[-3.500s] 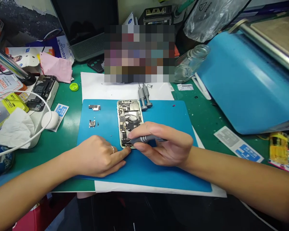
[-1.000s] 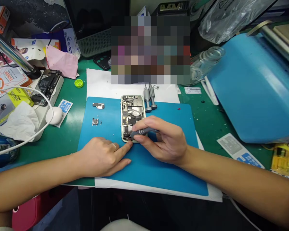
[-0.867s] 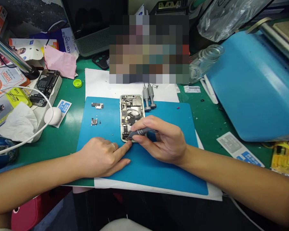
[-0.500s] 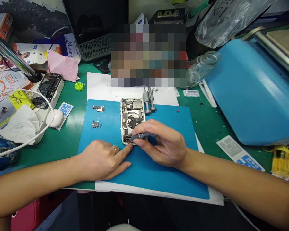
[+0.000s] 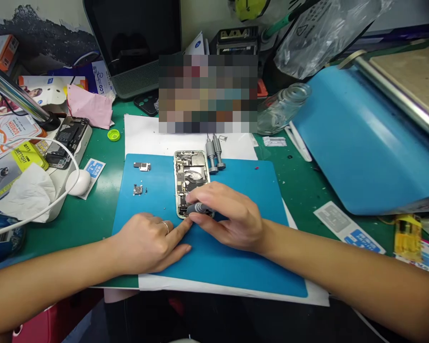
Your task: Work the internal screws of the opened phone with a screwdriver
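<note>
The right hand [image 5: 229,216] grips one grey screwdriver [image 5: 199,208] at the lower end of one opened phone [image 5: 191,181], mid-frame on the blue mat [image 5: 236,257]. The left hand [image 5: 148,240] rests flat, forefinger touching the phone's bottom edge. Two spare screwdrivers [image 5: 213,155] lie just right of the phone's top; two small parts [image 5: 139,177] lie left.

Two spare grey screwdrivers [image 5: 213,155] lay at the blue mat's [image 5: 257,200] upper edge. Small removed parts [image 5: 142,166] sat on the mat's left. A second opened phone [image 5: 65,139] rested at left, beside a white charger [image 5: 77,181]. A clear glass jar [image 5: 280,108] lay upper right of centre.
</note>
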The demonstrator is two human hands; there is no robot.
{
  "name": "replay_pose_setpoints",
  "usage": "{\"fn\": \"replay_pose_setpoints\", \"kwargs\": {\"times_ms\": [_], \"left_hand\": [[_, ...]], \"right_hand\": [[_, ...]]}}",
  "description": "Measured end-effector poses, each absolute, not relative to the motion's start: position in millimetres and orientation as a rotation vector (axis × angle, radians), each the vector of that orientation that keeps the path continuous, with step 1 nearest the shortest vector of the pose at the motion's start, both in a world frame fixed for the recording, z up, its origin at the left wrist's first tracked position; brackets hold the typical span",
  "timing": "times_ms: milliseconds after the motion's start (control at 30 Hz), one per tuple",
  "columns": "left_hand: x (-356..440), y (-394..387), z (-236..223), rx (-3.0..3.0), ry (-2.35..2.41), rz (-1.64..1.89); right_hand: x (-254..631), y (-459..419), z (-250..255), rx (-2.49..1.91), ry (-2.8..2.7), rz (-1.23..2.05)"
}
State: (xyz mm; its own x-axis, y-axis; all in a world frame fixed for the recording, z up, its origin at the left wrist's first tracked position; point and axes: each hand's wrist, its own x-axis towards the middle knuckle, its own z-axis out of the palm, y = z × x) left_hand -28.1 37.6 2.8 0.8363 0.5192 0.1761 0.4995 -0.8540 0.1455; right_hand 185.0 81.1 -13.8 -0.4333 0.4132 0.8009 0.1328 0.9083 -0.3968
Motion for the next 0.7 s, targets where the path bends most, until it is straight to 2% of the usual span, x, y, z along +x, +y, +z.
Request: {"fn": "replay_pose_setpoints", "kwargs": {"times_ms": [700], "left_hand": [[-26.5, 36.9, 1.6, 2.925, 0.825, 0.328]], "right_hand": [[183.6, 80.0, -14.3, -0.396, -2.058, 0.277]]}}
